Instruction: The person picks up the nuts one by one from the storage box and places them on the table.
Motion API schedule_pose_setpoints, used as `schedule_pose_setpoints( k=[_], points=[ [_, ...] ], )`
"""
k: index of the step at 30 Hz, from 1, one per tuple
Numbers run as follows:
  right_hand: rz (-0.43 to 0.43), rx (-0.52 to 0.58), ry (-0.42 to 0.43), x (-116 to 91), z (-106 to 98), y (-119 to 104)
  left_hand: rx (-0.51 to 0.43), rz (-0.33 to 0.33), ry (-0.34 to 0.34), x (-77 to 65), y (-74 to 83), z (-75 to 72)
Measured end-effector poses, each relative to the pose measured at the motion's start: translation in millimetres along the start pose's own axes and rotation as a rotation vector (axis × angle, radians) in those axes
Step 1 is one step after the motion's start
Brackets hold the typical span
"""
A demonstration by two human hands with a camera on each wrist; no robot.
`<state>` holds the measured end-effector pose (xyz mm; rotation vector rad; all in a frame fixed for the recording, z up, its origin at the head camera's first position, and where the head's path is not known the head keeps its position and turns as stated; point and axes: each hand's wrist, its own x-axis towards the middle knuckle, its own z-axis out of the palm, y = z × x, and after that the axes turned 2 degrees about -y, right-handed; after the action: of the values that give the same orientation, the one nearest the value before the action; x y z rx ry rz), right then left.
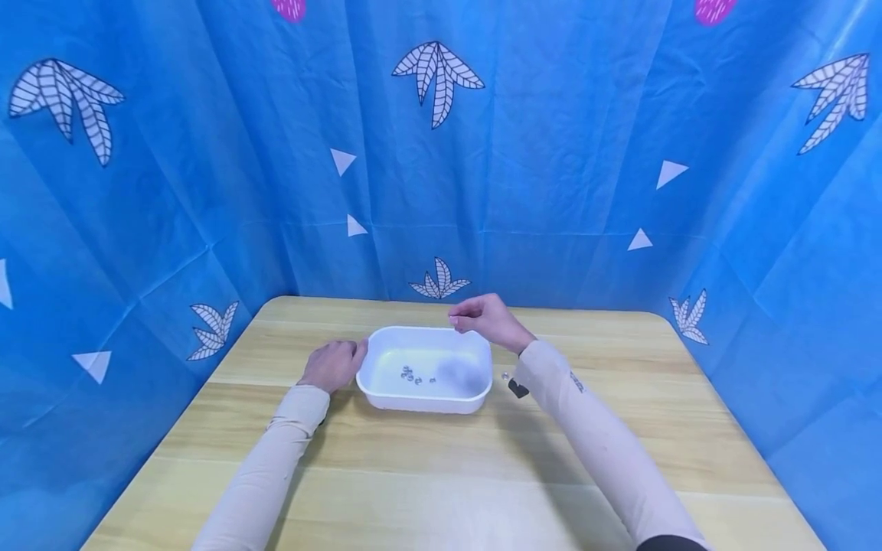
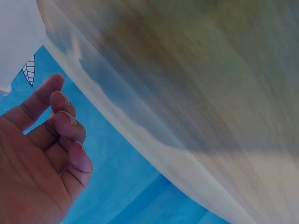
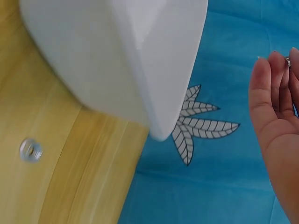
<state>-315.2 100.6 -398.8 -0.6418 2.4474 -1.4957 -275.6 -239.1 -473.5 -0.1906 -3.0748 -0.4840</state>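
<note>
A white plastic tub stands on the table, with several clear glass marbles on its floor. At its left rim is my left hand, its thumb side touching the edge. In the left wrist view, the fingers are loosely bent beside the tub wall, and the thumb is hidden. My right hand is raised over the tub's back right corner. Thumb and fingers pinch a small shiny marble, mostly covered by the fingertips. Another clear marble lies on the table to the right of the tub.
The wood-grain table has rounded back corners. A blue curtain with leaf prints hangs behind it and along both sides. Beside the right sleeve, a small black piece shows at the wrist.
</note>
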Motion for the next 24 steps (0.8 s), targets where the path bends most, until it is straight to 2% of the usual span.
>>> schedule_pose_setpoints(
  k=[24],
  points=[
    [0.085,0.052,0.089,-43,-39,50,-0.02,0.011,0.009,-1.1,1.5,-0.8]
  ],
)
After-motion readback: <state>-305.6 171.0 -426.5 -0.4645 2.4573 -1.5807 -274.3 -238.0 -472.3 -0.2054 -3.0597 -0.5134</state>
